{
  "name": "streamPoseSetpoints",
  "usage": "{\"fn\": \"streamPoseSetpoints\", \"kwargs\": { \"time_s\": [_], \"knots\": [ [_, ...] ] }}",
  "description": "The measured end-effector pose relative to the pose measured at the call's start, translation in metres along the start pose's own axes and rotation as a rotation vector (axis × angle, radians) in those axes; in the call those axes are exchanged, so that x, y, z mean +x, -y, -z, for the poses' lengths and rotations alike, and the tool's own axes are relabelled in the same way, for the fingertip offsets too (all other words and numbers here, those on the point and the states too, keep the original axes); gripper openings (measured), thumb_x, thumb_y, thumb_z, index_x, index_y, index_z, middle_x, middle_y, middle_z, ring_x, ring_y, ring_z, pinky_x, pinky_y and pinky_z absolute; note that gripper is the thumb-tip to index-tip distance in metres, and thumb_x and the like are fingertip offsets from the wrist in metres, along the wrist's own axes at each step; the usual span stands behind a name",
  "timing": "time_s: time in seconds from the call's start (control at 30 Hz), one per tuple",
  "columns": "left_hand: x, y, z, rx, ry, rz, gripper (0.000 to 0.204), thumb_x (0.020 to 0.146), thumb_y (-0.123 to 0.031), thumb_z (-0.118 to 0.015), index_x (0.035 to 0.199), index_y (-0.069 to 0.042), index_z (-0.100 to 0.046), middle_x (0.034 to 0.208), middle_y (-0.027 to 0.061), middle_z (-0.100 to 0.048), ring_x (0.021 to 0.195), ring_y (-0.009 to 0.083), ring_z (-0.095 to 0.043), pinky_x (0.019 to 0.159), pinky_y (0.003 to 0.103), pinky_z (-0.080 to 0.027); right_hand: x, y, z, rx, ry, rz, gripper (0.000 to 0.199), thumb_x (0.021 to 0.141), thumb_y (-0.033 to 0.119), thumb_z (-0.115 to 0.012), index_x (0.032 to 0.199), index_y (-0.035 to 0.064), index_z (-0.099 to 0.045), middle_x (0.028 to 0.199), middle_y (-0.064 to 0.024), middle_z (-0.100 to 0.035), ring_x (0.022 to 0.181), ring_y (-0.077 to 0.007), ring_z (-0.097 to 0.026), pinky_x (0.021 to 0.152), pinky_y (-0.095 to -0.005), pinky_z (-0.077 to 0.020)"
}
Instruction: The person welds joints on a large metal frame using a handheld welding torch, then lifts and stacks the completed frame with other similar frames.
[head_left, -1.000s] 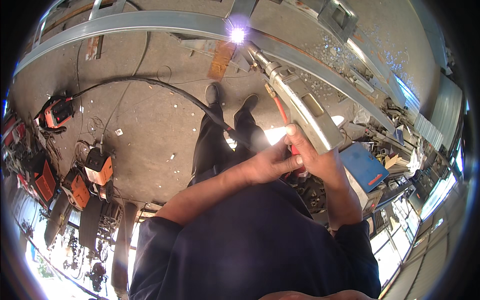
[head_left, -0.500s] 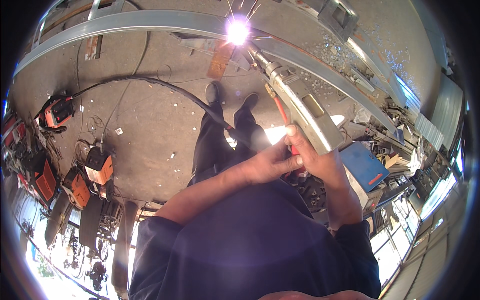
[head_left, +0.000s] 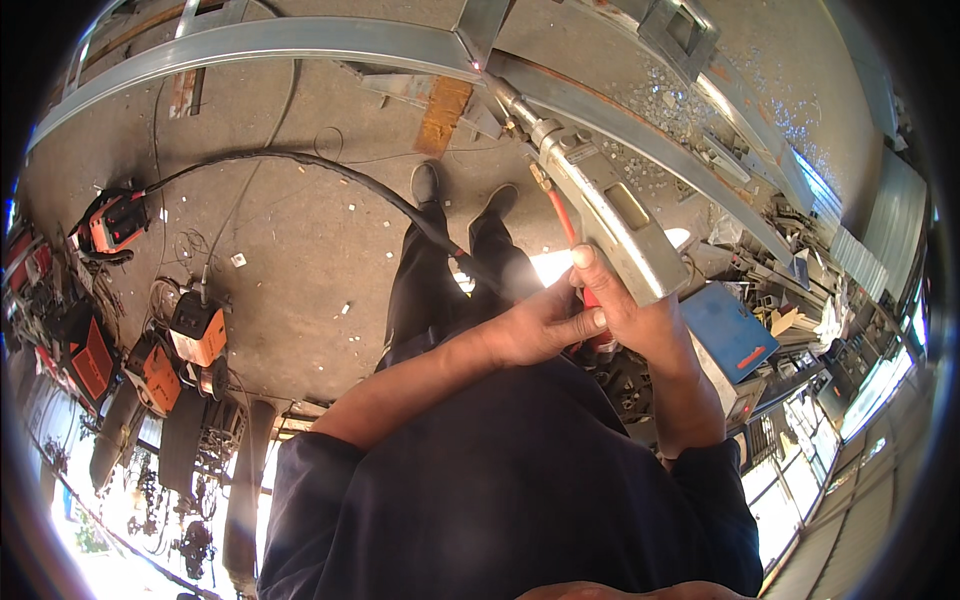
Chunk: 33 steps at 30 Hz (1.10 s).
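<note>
A long, pale metal welding gun slants up from my hands, its narrow nozzle touching or nearly touching a joint in a grey steel frame. Just a tiny pink glow shows at that tip. My right hand is wrapped around the rear of the gun, thumb up along its side. Against it presses my left hand, closed at the gun's red rear part, its fingers mostly hidden beneath. A red hose with a brass fitting runs along the gun's left side.
A thick black cable arcs from an orange machine toward my legs. More orange machines stand at left. A blue box sits at right, near scrap metal. Steel beams cross ahead, and a rusty plate lies below the joint.
The bright arc and flying sparks at the nozzle have died down to a small pink glow, and the steel joint is visible. My hands and the gun have hardly moved.
</note>
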<state>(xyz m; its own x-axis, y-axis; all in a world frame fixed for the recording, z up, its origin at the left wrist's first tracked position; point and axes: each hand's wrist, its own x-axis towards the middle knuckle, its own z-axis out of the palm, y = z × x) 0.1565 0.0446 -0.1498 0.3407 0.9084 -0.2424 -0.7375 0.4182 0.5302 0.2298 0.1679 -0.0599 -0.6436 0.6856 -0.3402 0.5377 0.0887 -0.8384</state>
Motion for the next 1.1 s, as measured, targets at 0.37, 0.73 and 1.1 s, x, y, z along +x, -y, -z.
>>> {"fn": "streamPoseSetpoints", "kwargs": {
  "time_s": [0.37,0.73,1.1],
  "knots": [
    [-0.0004,0.0003,0.0007,0.001,-0.004,0.020,0.066,0.098,-0.051,-0.060,0.138,-0.005,-0.035,0.096,0.0058,-0.061,0.081,0.0112,-0.057,0.069,0.026,-0.047,0.0015,0.0009,0.0000,-0.018,0.006,-0.003,0.026,0.097,0.023,-0.068,0.100,-0.0026,-0.067,0.075,-0.0067,-0.068,0.068,-0.0153,-0.065,0.062,-0.0308,-0.0524],
    [-0.0009,-0.0043,-0.0005,0.019,-0.005,0.051,0.068,0.098,-0.052,-0.060,0.140,-0.006,-0.034,0.097,0.0056,-0.061,0.082,0.0113,-0.057,0.069,0.026,-0.047,-0.0010,0.0022,0.0006,-0.036,0.007,-0.017,0.026,0.098,0.022,-0.068,0.103,-0.0026,-0.066,0.076,-0.0064,-0.068,0.068,-0.0148,-0.065,0.061,-0.0309,-0.0527],
    [-0.0021,-0.0035,-0.0042,0.000,-0.006,0.009,0.058,0.100,-0.048,-0.058,0.135,-0.006,-0.039,0.093,0.0035,-0.060,0.078,0.0098,-0.055,0.067,0.025,-0.047,-0.0048,-0.0008,0.0008,-0.013,0.011,-0.048,0.026,0.098,0.024,-0.068,0.102,-0.0020,-0.067,0.075,-0.0062,-0.067,0.067,-0.0148,-0.064,0.061,-0.0305,-0.0521]
  ]
}}
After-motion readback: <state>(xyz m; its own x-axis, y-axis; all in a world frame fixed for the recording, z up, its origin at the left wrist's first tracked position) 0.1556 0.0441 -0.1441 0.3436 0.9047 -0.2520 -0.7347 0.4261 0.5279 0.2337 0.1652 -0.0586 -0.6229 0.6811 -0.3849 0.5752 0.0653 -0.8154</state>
